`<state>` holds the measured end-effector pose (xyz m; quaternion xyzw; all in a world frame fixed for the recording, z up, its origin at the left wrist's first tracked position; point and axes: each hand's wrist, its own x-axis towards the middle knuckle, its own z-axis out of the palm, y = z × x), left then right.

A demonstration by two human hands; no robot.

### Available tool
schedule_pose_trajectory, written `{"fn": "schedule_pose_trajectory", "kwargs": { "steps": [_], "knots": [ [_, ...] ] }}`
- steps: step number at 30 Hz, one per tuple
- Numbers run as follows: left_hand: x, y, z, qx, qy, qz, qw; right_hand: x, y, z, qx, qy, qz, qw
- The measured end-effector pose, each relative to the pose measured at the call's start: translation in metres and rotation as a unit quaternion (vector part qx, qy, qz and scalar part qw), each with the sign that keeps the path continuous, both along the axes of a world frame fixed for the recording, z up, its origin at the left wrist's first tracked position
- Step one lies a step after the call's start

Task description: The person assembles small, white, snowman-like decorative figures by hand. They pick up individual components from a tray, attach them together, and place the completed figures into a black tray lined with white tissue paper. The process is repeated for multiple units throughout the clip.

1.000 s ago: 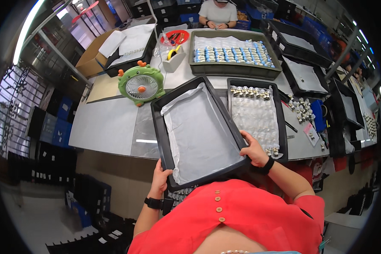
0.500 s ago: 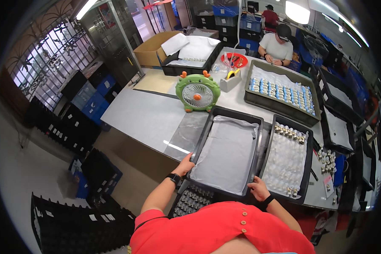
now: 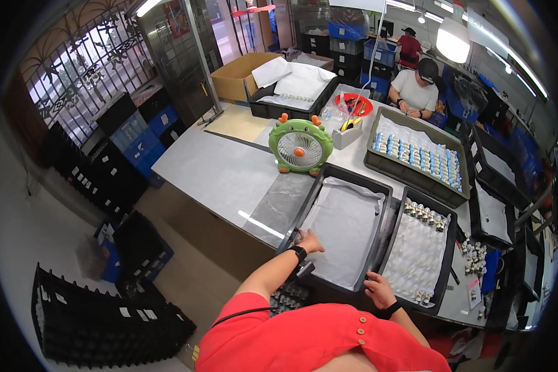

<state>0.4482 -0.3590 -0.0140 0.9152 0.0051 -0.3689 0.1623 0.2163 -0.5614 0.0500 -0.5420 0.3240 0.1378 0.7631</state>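
Observation:
A black tray [image 3: 383,232] lined with white paper [image 3: 344,226] stands at the table's front edge, and no parts lie on its liner. My left hand [image 3: 310,241] reaches over the tray's left rim with its fingers apart, holding nothing. At the front right corner of the same tray, my right hand [image 3: 379,289] is open with its fingers loosely bent; I cannot tell whether they touch the rim. Right beside it, a second black tray [image 3: 451,248] holds several small metal fittings [image 3: 425,214] in a row at its far end, with some more at its near end.
A green animal-shaped fan [image 3: 300,146] stands behind the lined tray. Farther right, a large grey-green tray [image 3: 415,162] holds blue-and-white parts. Loose fittings [image 3: 474,257] lie at the table's right. A co-worker [image 3: 415,87] sits at the far side. Stacked black crates [image 3: 105,319] fill the lower left.
My left hand has let go of the tray's left rim and moved inward over the liner. My right hand has loosened at the front corner. The whole view has shifted slightly.

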Motion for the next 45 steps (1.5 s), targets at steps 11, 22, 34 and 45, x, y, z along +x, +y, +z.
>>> {"fn": "schedule_pose_trajectory", "kwargs": {
  "steps": [11,22,34,45],
  "knots": [
    [0.012,-0.004,-0.018,0.079,-0.126,-0.084,0.985,-0.025,-0.011,-0.007,0.092,-0.014,-0.035,0.995],
    [0.005,-0.001,-0.011,-0.021,-0.147,0.003,0.989,-0.04,-0.003,0.004,0.088,-0.012,-0.021,0.996],
    [-0.105,-0.038,0.193,-0.544,0.137,-0.302,0.771,0.024,0.024,0.008,-0.371,-0.391,0.013,0.842],
    [-0.131,-0.06,0.171,-0.568,0.068,-0.073,0.817,-0.006,-0.147,0.057,-0.11,-0.302,-0.069,0.945]
  ]
}}
